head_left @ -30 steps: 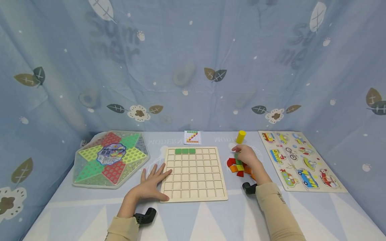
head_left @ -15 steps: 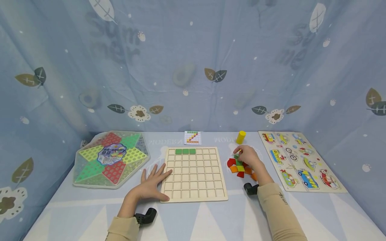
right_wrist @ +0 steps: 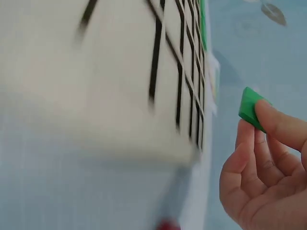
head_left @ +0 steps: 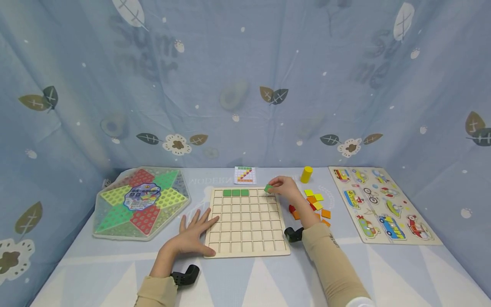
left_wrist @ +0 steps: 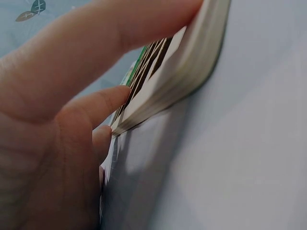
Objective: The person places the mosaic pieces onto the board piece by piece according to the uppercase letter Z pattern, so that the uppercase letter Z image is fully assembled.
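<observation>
Green tile (head_left: 267,188), head view: I see it pinched in the right hand (head_left: 285,188) at the wooden board's (head_left: 246,217) far right corner; left hand (head_left: 192,234) spread, touching the board's left edge. Left wrist view: left thumb (left_wrist: 108,38) on the board's corner. Right wrist view: tile gripped at the fingertips (right_wrist: 245,130).

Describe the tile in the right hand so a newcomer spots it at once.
Start from the pale wooden grid board on the table. Near its far right corner, the right hand pinches a small green tile. Unlike the three green tiles lying side by side in the board's far row, this one is held in the air.
</observation>
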Motion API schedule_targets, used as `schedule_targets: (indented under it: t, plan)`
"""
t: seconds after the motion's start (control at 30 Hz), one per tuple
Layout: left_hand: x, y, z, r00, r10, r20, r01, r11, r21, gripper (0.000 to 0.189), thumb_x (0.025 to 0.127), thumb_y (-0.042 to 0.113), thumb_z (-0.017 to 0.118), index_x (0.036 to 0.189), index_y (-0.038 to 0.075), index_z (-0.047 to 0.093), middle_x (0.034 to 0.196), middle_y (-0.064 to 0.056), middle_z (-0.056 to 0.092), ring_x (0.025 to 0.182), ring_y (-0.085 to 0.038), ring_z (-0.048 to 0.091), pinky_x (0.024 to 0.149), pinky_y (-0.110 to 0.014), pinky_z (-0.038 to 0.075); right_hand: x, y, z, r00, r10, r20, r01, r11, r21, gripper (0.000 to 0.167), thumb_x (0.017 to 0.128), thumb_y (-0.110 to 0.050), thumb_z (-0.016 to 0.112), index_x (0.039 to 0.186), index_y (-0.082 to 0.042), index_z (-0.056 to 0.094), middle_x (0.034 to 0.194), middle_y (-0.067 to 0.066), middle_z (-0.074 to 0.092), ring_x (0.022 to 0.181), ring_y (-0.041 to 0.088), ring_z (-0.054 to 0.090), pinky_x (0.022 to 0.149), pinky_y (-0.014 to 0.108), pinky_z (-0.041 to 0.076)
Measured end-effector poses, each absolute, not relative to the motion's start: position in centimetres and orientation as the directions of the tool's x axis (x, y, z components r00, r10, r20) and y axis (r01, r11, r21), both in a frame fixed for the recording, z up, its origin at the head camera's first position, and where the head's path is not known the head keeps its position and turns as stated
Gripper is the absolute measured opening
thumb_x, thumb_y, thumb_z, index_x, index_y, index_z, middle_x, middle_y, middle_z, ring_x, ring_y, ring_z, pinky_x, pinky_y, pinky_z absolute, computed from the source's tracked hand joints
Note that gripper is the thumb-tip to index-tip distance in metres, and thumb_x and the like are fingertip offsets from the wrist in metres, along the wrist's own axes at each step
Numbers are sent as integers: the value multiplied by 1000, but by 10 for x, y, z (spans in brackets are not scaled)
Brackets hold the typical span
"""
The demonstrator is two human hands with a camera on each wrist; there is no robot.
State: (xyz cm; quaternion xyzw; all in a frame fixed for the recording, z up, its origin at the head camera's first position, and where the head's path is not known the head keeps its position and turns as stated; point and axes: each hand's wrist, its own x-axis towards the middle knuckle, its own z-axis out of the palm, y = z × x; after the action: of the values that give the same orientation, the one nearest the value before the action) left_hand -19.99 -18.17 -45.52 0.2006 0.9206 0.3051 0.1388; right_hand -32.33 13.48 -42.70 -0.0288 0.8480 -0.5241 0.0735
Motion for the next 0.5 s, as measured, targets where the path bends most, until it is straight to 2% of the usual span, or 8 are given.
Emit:
schedule_targets:
  t: [0.2,0.4,0.5]
  plan:
    - [-200,-182,-456,-881,455,-131,289,737,611,101,63,46,79,145,13,31,154,-17,5,138,-44,-8,100,-64,-19,-334,105,-438,-975,-182,-125,34,437,-899,18,83,-6,67,100,-1,67,94,9,58,78,18,56,68,29,50]
    - [-199,-182,-455,-880,455,-133,290,739,608,101,63,47,79,145,14,31,154,-17,5,138,-44,-8,100,-64,-19,-340,89,-438,-983,-159,-92,1,495,-869,11,79,-3,70,90,-2,68,83,8,58,70,17,53,60,26,47]
    - [-200,-183,-455,-882,451,-135,288,744,603,102,62,49,78,145,14,31,154,-16,4,138,-43,-9,100,-64,-19,-341,86,-435,-986,-145,-81,-16,570,-822,9,78,-3,71,87,-2,69,78,8,59,68,17,53,59,26,47]
